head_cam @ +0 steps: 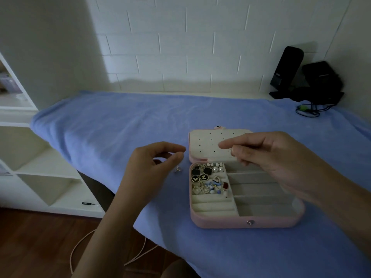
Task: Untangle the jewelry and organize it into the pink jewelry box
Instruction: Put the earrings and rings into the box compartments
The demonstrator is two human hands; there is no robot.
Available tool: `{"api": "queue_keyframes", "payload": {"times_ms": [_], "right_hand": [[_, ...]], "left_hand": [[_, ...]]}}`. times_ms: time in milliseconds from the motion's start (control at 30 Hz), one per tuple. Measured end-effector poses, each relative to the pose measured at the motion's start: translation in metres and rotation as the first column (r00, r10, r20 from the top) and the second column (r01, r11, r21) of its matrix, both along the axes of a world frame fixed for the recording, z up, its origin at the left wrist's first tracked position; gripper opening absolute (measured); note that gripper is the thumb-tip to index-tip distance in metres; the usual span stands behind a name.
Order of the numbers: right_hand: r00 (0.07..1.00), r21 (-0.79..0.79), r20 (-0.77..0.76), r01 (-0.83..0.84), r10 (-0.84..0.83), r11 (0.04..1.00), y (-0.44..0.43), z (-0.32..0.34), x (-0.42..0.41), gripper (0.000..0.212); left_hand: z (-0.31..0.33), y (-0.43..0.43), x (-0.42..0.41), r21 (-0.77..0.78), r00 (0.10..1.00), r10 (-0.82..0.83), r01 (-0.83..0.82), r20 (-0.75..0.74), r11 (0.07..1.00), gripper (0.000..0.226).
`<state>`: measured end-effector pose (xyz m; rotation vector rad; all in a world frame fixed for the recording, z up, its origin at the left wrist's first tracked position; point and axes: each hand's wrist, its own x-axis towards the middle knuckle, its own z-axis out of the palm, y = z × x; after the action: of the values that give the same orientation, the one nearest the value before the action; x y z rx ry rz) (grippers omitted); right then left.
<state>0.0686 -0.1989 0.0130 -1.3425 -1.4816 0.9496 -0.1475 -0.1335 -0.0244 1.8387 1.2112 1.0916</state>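
Observation:
The pink jewelry box (220,222) lies open on a blue towel, its white lid panel (202,141) with stud holes flipped back. Earrings (206,177), among them black squares, pearls and bows, fill the box's upper-left compartments; the slots on the right are bare. My left hand (148,167) hovers just left of the box with thumb and forefinger tips nearly touching; I cannot see anything between them. A small ring-like piece (177,169) lies on the towel under those fingertips. My right hand (271,157) is above the box's hinge, pinching a tiny pale item (232,151).
The blue towel (120,127) covers the table up to a white tiled wall. Black devices and cables (313,87) sit at the back right. White shelves (40,177) stand to the left, and a thin cord (80,243) lies on the wooden floor below.

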Motion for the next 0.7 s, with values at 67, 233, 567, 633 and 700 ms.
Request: {"api": "queue_keyframes", "payload": {"times_ms": [67,233,567,633,700], "right_hand": [[1.0,0.039,0.012,0.015,-0.015,0.999,-0.001,0.0,-0.002,0.018],[0.981,0.088,-0.193,0.053,-0.035,0.995,-0.005,0.004,-0.01,0.016],[0.964,0.058,-0.259,0.082,-0.064,0.995,-0.005,-0.001,-0.014,0.021],[0.952,0.071,-0.295,0.112,-0.087,0.991,-0.004,-0.002,-0.013,0.02],[0.94,0.086,-0.326,0.139,-0.103,0.987,-0.004,-0.002,-0.013,0.02]], "left_hand": [[0.008,-0.006,0.004,0.008,0.997,-0.073,0.073,0.034,0.997,0.014],[0.025,-0.012,0.013,0.004,0.975,-0.201,0.201,0.093,0.98,0.016],[0.034,-0.014,0.044,0.01,0.953,-0.272,0.273,0.135,0.962,0.025],[0.034,-0.014,0.045,0.003,0.961,-0.248,0.25,0.121,0.968,0.03],[0.033,-0.013,0.046,0.005,0.971,-0.222,0.222,0.094,0.975,0.033]]}}
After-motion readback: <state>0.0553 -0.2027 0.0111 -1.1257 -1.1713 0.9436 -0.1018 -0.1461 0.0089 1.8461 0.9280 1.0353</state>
